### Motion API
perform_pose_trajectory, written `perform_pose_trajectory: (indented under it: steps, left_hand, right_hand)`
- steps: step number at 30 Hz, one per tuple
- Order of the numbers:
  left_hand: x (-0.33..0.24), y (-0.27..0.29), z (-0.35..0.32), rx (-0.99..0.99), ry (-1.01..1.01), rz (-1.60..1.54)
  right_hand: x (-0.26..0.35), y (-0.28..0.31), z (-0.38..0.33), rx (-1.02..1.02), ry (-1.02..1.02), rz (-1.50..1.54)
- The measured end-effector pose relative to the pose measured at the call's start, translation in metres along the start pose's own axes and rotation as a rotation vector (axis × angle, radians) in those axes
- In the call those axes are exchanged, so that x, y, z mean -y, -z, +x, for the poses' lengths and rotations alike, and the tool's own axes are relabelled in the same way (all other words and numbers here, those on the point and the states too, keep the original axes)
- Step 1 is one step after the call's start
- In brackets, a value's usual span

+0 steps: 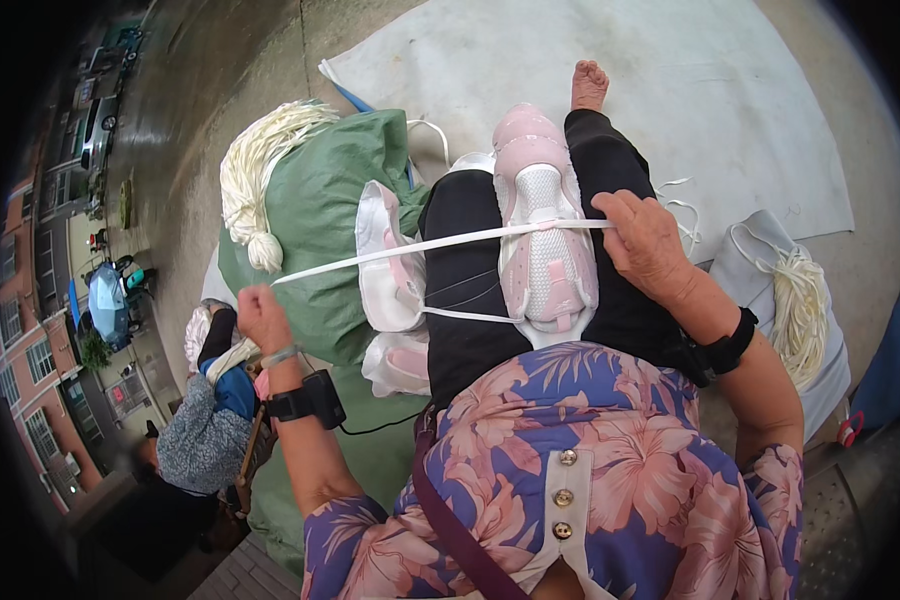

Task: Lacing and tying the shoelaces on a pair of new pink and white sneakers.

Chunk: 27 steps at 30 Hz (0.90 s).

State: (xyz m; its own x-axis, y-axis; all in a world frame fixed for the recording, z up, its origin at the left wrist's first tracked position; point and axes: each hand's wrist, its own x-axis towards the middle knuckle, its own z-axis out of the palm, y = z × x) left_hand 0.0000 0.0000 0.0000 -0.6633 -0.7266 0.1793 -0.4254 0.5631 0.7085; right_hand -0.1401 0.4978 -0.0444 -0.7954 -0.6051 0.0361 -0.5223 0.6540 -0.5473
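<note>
A pink and white shoe (542, 220) lies on my lap, toe pointing away. A white flat lace (440, 243) stretches taut across it from hand to hand. My left hand (260, 316) is closed on the lace's left end, out over a green sack. My right hand (648, 240) pinches the lace's other end at the shoe's right side. A second pink and white shoe (390, 258) rests against my left thigh, with another lace running from it toward the first shoe.
A big green sack (320, 215) sits at my left with a bundle of white laces (255, 180) on it. More laces (798, 305) lie on a grey bag at my right. Another person (205, 420) sits at lower left. A pale mat (690, 100) covers the ground ahead.
</note>
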Motion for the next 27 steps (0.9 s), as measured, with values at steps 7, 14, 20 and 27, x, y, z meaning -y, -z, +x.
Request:
perform_pose_trajectory:
  steps: [7, 14, 20, 27]
  left_hand:
    - [-0.153, -0.131, -0.109, 0.686, -0.488, -0.01]
    - [-0.163, -0.174, -0.126, 0.582, -1.098, 0.294]
    - [-0.158, -0.143, -0.086, 0.498, -1.327, 0.398]
    - [-0.143, -0.066, -0.043, 0.601, -1.394, 0.561]
  right_hand:
    - [-0.019, 0.005, -0.002, -0.276, 0.147, 0.099]
    - [-0.043, 0.037, -0.025, -0.12, 0.267, -0.208]
    - [-0.071, 0.09, -0.061, -0.057, 0.256, -0.343]
    - [-0.143, 0.168, -0.109, -0.264, 0.197, -0.518]
